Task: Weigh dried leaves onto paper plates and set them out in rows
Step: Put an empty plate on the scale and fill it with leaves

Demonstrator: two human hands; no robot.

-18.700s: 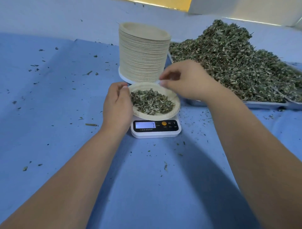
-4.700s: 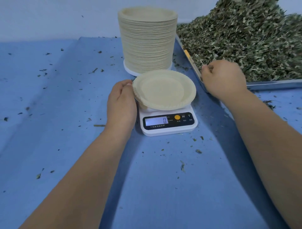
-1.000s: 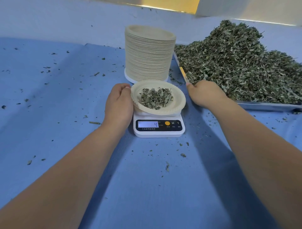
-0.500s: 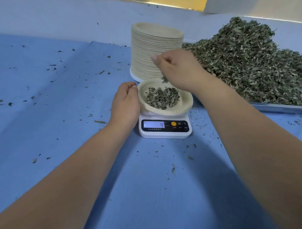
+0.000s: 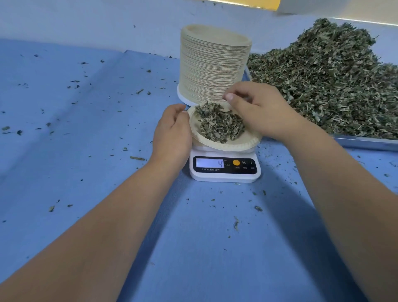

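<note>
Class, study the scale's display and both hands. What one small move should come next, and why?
Probably the right hand should open and drop whatever it holds onto the dried leaves on the paper plate: it hovers there with fingers curled, the left hand holds the rim, and the digital scale reads 4.

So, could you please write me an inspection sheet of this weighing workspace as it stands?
Surface: blue cloth-covered table, lying flat.
Job's things: round beige paper plate holding dried green leaves sits on small white digital scale, display reading 4; tall stack of beige paper plates behind it; large heap of dried leaves on metal tray to the right.
Clutter: leaf crumbs scattered across the cloth.
Grippers: left hand at the plate's left rim, grip unclear; right hand over the plate, fingers bunched, contents unclear.
Cables: nothing seen.
Surroundings: pale surface beyond the cloth; yellow strip at the top edge.
</note>
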